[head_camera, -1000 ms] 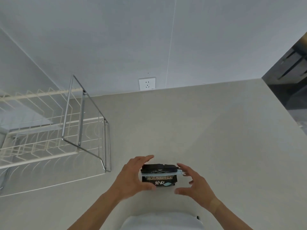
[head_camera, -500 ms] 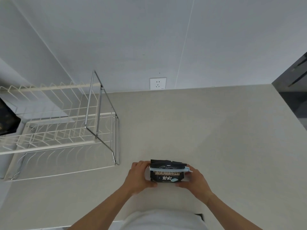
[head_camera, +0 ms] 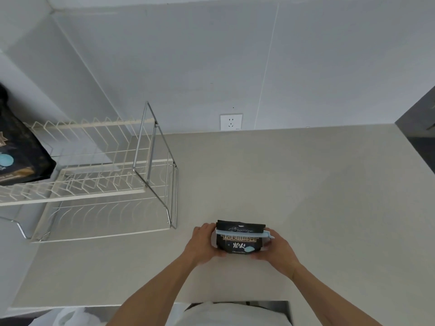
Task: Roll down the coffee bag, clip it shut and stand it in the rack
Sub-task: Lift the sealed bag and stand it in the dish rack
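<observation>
Both hands (head_camera: 204, 243) now clasp the clipped coffee bag (head_camera: 240, 238), formerly half-released.

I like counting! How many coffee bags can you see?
2. One small clipped coffee bag is held between both hands on the counter; one bigger bag stands in the rack at the left edge, partly cut off.

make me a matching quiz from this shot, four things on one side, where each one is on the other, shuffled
Things:
1. coffee bag
2. light blue clip
3. dish rack
4. wall socket

Places:
A. left part of the counter
B. on the wall above the counter's back edge
C. between the left hand and the right hand
D. across the bag just below its rolled top

Pairs: 1-C, 2-D, 3-A, 4-B
</observation>
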Tool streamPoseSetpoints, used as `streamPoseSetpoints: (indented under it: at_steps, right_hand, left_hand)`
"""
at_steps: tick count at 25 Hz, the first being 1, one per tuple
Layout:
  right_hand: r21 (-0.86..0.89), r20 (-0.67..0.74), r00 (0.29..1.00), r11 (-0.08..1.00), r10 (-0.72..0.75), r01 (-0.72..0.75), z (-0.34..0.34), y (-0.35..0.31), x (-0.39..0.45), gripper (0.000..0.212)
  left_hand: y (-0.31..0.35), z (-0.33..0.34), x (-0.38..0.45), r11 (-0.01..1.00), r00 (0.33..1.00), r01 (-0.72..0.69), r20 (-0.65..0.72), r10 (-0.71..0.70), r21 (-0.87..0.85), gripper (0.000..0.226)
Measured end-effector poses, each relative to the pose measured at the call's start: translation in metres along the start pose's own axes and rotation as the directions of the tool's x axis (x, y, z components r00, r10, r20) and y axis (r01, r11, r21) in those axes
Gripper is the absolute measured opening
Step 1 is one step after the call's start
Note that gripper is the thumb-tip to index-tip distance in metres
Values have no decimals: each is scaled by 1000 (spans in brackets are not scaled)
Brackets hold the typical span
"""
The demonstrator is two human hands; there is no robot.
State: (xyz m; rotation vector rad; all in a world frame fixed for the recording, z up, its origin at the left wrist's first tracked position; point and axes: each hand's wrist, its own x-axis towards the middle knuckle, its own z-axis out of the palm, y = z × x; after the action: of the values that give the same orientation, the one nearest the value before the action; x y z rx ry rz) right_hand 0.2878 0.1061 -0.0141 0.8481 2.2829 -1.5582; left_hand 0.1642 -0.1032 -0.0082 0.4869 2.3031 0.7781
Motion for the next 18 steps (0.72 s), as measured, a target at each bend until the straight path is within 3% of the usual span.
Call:
streamPoseSetpoints:
  at_steps: [6,13,18]
  right_hand:
    - [-27,23,997,997,-74,75,-21,-14,-7,67]
    - [29,-14,973,972,-231,231,-67,-64,-27,69]
    - [116,-96,928,922,-361,370,-98,-118,-47,57]
  left_hand:
    - [18,-7,-12,986,1000,6,-29,-11,-167,68]
    - [62,-48,-36,962,988,-136,-109,113,-238,65]
    - [103,-97,-56,904,966,-242,-178,189,-353,65]
